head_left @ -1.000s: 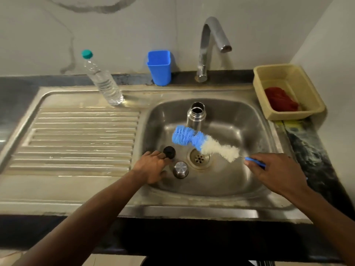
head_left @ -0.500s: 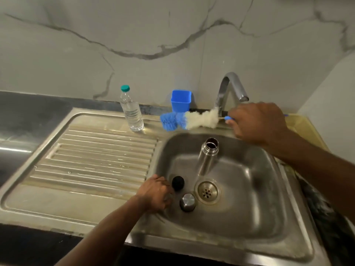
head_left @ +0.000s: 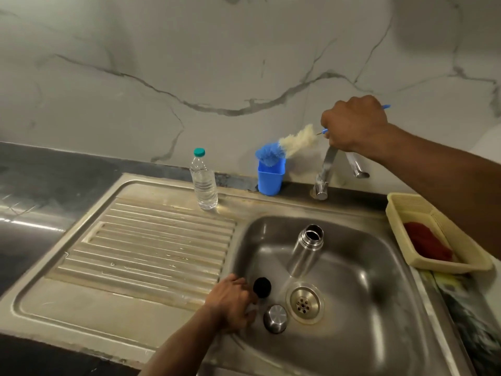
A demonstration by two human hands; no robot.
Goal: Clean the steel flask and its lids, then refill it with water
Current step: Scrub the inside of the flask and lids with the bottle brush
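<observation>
While right hand (head_left: pixel 353 123) grips bottle brush (head_left: pixel 284 147) at holder (head_left: pixel 270 177) | flask (head_left: pixel 307 248) upright mid-sink, 6 o'clock below it | left hand (head_left: pixel 230 302) curled beside black lid (head_left: pixel 262 287), nearer, grip unclear

left hand (head_left: pixel 232 303): bare, no glove, no ring to be seen on the side that shows; seen from the back, knuckles uppermost
left forearm (head_left: pixel 179 348): bare up to the lower edge of the picture, no sleeve, no watch or band at the wrist
right hand (head_left: pixel 352 126): bare, no glove, no ring visible; seen from the back
right forearm (head_left: pixel 444 169): bare as far as the right edge of the picture, no sleeve or cuff in sight, wrist without watch or bracelet
fingers (head_left: pixel 241 283): uncovered, nails too small to make out
</observation>
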